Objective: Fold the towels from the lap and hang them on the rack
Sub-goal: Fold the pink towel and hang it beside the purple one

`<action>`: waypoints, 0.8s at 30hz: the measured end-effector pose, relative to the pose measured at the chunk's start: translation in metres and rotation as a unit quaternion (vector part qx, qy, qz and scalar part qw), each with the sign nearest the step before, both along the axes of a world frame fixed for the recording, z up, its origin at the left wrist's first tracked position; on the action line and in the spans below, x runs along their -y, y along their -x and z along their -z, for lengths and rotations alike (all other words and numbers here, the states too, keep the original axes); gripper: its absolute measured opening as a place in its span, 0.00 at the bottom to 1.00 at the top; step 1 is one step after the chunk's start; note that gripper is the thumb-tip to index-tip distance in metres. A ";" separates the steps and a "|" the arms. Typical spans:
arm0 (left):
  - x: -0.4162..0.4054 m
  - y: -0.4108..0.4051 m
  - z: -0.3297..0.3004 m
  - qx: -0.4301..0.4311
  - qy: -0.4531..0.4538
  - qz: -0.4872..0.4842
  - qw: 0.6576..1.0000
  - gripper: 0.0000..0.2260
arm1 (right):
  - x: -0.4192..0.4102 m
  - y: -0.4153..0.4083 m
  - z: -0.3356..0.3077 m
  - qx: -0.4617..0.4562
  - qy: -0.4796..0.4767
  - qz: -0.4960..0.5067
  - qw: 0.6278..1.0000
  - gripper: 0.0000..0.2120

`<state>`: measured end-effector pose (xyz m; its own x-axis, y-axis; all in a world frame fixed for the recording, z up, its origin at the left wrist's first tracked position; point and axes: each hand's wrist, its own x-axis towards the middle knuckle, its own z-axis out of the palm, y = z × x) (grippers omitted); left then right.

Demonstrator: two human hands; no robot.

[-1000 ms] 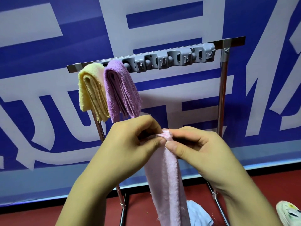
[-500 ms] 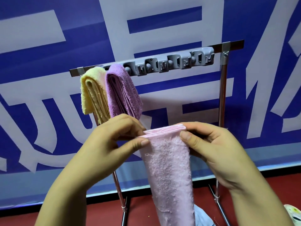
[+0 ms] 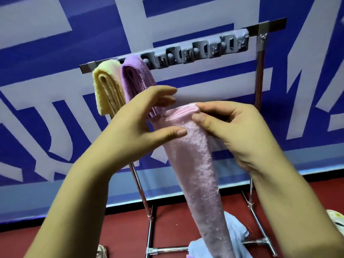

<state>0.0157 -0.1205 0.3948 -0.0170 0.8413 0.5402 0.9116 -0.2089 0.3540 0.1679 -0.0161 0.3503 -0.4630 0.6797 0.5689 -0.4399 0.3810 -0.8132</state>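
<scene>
The right hand (image 3: 232,131) pinched the top right corner of the folded pink towel (image 3: 197,164) between thumb and fingers, and the towel hung down from that grip in a long narrow strip, its lower end out of sight at the bottom edge. The left hand (image 3: 141,125) was spread open just to the left of the towel's top edge, thumb tip close to the cloth and fingers curved above it, gripping nothing; whether the thumb touched the towel could not be told. Behind both hands stood the metal rack (image 3: 260,75), its top bar tilted in the view and carrying a grey strip of hooks (image 3: 201,52). 2 folded towels already hung side by side over the left end of that bar: a yellow towel (image 3: 106,90) at the outside and a purple towel (image 3: 135,79) touching it on its right. The left hand partly covered the purple towel's lower end. A light blue cloth (image 3: 236,231) lay low behind the pink towel, near the rack's base on the red floor (image 3: 176,224). A blue and white banner (image 3: 55,71) filled the background.
</scene>
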 end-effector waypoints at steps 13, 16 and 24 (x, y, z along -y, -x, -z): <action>-0.023 0.003 -0.019 0.017 0.071 0.053 0.996 0.06 | -0.015 0.001 0.036 0.024 0.068 -0.096 0.993 0.08; -0.023 0.003 -0.023 0.042 0.063 0.047 0.996 0.06 | -0.020 -0.003 0.078 0.152 0.076 -0.130 0.977 0.13; -0.021 0.009 -0.035 0.017 0.057 0.008 0.998 0.08 | -0.015 0.000 0.113 0.177 0.104 -0.059 0.977 0.15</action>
<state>0.0064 -0.0995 0.4297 -0.0187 0.8980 0.4396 0.8956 -0.1804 0.4066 0.1683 -0.0009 0.2377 -0.6872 0.6942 0.2140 -0.1478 0.1547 -0.9768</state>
